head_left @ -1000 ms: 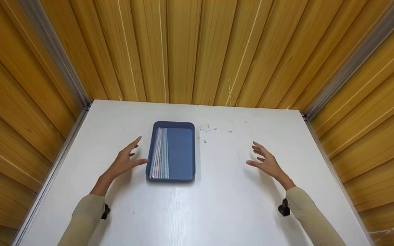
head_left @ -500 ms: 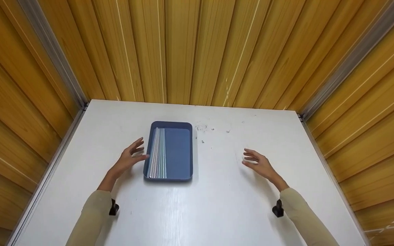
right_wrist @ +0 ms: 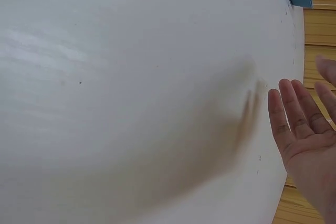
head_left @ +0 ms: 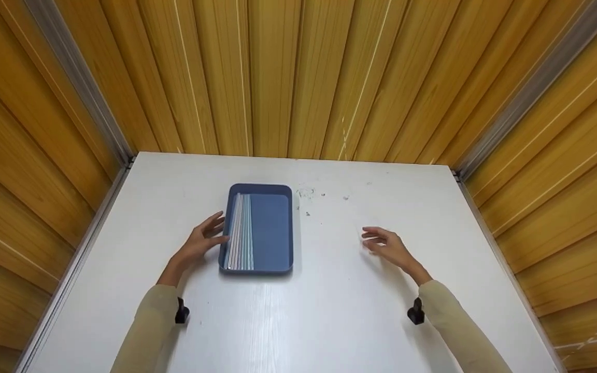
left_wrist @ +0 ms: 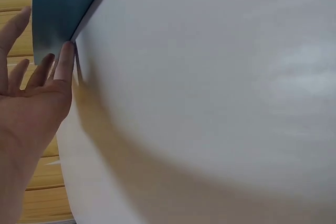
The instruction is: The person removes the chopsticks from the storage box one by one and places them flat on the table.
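Note:
A dark blue rectangular tray (head_left: 272, 233) with rounded corners lies left of the table's middle in the head view. Along its left side run several long, thin, straw-like sticks (head_left: 241, 233) in pale pink, white and light blue. My left hand (head_left: 202, 242) is at the tray's left wall, fingers relaxed, its thumb tip overlapping the rim. The left wrist view shows its fingertips right at the tray's outer side (left_wrist: 65, 9). Well to the right of the tray, my right hand (head_left: 392, 249) hovers over the table with loosely bent fingers and holds nothing.
The white table (head_left: 303, 321) has small dark marks (head_left: 307, 192) just right of the tray's far end. Wood-patterned panels (head_left: 272, 77) stand behind and on both sides. Black wrist mounts (head_left: 182, 312) hang by the sleeves.
My left hand has moved slightly right, up to the tray's left wall. My right hand has drifted left and a little nearer, its fingers bending more. The sticks lie as before.

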{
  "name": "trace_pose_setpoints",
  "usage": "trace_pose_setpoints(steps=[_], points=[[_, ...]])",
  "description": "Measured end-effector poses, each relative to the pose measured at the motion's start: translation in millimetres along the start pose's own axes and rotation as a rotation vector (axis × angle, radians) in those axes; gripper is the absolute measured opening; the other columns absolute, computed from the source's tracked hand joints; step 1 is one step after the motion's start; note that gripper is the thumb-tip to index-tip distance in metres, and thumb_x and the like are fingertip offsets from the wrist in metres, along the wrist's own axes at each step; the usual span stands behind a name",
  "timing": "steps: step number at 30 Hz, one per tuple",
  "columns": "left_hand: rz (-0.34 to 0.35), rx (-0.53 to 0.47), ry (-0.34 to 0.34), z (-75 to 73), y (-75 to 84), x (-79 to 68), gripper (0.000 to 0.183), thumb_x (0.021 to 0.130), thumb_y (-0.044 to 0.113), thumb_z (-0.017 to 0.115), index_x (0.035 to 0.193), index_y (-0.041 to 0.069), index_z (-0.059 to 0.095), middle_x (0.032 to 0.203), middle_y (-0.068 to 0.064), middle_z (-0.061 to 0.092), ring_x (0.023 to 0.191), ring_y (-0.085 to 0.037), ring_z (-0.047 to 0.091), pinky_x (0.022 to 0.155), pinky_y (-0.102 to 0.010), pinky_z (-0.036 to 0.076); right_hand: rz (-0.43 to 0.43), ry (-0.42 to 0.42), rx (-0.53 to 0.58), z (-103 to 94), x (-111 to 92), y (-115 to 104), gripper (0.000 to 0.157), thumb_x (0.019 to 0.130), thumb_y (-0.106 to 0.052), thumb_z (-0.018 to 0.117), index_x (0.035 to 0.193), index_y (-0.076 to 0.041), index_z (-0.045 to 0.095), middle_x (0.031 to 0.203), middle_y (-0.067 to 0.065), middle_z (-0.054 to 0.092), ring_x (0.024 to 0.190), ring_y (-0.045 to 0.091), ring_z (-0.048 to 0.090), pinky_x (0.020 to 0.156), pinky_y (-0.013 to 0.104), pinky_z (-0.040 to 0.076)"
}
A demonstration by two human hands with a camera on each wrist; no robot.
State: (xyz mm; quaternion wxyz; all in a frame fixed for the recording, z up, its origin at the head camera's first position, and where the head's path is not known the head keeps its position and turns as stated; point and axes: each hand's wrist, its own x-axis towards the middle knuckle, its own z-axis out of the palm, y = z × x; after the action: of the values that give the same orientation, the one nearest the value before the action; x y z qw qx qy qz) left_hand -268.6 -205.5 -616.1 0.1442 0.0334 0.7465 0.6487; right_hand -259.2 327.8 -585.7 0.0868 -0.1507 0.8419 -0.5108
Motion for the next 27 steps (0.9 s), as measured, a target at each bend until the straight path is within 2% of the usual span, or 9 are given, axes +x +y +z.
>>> trace_pose_setpoints(steps=[8,14,18,27], points=[[-0.004,-0.065,-0.052,-1.6,-2.1,-1.7,0.076,0.097,0.006,0.068,0.162,0.009,0.028,0.168,-0.019,0.026,0.155,-0.040,0.028,0.123,-0.050,0.035,0.039,-0.064,0.063,5.2,2,1,0.050,0.100,-0.005,0.062,0.145,0.012,0.047,0.134,0.037,0.057,0.118,0.048,0.063,0.089,0.039,0.063],[-0.027,-0.069,-0.051,-1.6,-0.7,-4.4,0.077,0.096,0.005,0.069,0.162,0.011,0.029,0.169,-0.016,0.027,0.155,-0.038,0.029,0.121,-0.048,0.037,0.053,-0.085,0.077,9.6,5,2,0.051,0.099,-0.006,0.064,0.144,0.011,0.048,0.133,0.036,0.058,0.118,0.048,0.063,0.089,0.034,0.062],[-0.022,-0.078,-0.053,-1.1,-0.7,-6.2,0.076,0.096,0.001,0.067,0.161,0.010,0.030,0.169,-0.015,0.027,0.155,-0.037,0.029,0.120,-0.048,0.039,0.040,-0.087,0.069,10.7,7,4,0.050,0.099,-0.004,0.064,0.144,0.012,0.047,0.132,0.037,0.058,0.117,0.048,0.063,0.088,0.035,0.063],[-0.001,-0.129,-0.018,1.7,-4.8,-5.1,0.075,0.092,-0.004,0.069,0.158,0.007,0.036,0.165,-0.017,0.034,0.152,-0.037,0.036,0.108,-0.030,0.052,0.073,-0.073,0.079,10.4,6,4,0.052,0.101,-0.010,0.063,0.145,0.011,0.046,0.137,0.035,0.055,0.114,0.038,0.068,0.089,0.039,0.063]])
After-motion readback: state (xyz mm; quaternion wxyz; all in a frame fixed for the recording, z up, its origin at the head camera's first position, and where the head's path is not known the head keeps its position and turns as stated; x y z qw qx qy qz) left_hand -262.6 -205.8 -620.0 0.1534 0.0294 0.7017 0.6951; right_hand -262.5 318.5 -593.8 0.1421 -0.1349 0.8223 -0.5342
